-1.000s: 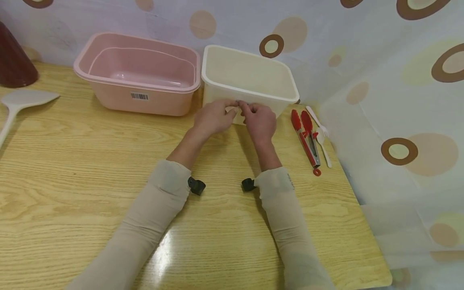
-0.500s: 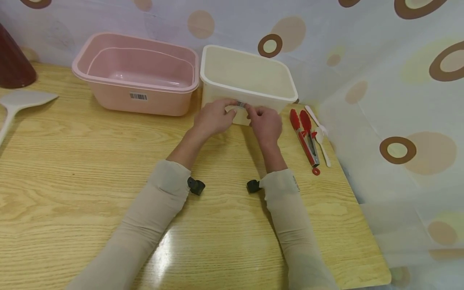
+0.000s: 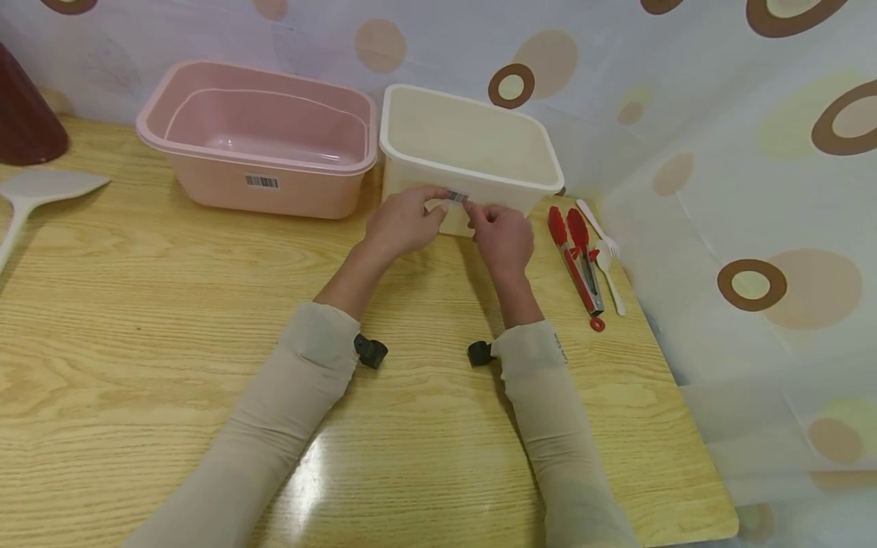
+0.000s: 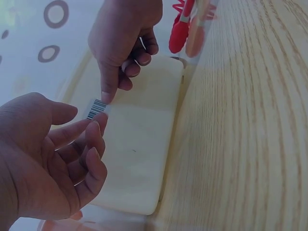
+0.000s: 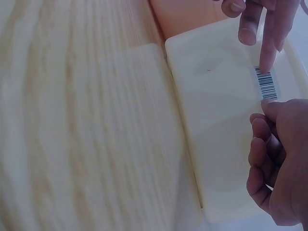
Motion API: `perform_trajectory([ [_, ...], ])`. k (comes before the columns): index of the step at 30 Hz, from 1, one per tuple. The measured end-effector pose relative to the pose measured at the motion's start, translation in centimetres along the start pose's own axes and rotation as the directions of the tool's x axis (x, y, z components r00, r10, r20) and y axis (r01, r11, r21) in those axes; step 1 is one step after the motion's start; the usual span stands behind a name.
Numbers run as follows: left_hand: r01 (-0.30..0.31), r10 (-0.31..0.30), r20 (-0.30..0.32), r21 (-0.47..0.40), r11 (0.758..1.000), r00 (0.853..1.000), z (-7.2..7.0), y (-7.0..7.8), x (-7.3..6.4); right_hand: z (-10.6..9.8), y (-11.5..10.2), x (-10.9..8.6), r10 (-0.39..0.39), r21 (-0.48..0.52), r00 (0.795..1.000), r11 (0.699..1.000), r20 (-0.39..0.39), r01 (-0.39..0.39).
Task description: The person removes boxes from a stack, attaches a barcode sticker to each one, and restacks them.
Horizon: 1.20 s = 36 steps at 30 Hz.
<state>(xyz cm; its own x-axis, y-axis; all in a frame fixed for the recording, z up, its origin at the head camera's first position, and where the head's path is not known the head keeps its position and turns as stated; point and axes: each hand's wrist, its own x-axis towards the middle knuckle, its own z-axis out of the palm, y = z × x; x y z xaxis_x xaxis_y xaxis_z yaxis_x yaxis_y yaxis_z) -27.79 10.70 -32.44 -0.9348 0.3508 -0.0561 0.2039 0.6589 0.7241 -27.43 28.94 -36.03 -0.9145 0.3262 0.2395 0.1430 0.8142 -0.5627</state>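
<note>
A barcode sticker (image 3: 457, 197) lies on the front wall of a cream plastic bin (image 3: 406, 173). My left hand (image 3: 406, 221) touches the sticker's left end with a straight index finger; its other fingers are loosely bent, as the left wrist view shows. At the sticker's right end, my right hand (image 3: 505, 237) presses with its thumb (image 5: 271, 108). The other right fingers curl loosely below the thumb and hold nothing. In the right wrist view, the barcode's stripes (image 5: 266, 85) show between both hands, lying flat against the bin wall.
A pink bin (image 3: 219, 186) with its own barcode stands left of the cream one. Red-tipped tongs (image 3: 578, 266), a fork (image 3: 598, 222) and a spoon (image 3: 610, 278) lie at right. A pale spatula (image 3: 48, 188) and a dark red object (image 3: 27, 114) are at far left.
My right hand has shifted right along the sticker, from close beside the left fingertip to the sticker's right end, uncovering the barcode. My left hand has stayed in place.
</note>
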Motion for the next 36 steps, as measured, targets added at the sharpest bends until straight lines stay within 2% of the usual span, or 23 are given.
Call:
perform_trajectory([
  [21,-0.015,0.015,0.003,-0.006,1.0,1.0,0.1,0.1,0.0,0.1,0.3,-0.2,-0.022,-0.017,1.0,1.0,0.017,0.022],
  [36,-0.025,0.025,0.007,0.007,1.0,1.0,0.1,0.2,-0.2,-0.6,-0.7,0.0,-0.027,0.054,0.999,0.998,-0.02,0.028],
])
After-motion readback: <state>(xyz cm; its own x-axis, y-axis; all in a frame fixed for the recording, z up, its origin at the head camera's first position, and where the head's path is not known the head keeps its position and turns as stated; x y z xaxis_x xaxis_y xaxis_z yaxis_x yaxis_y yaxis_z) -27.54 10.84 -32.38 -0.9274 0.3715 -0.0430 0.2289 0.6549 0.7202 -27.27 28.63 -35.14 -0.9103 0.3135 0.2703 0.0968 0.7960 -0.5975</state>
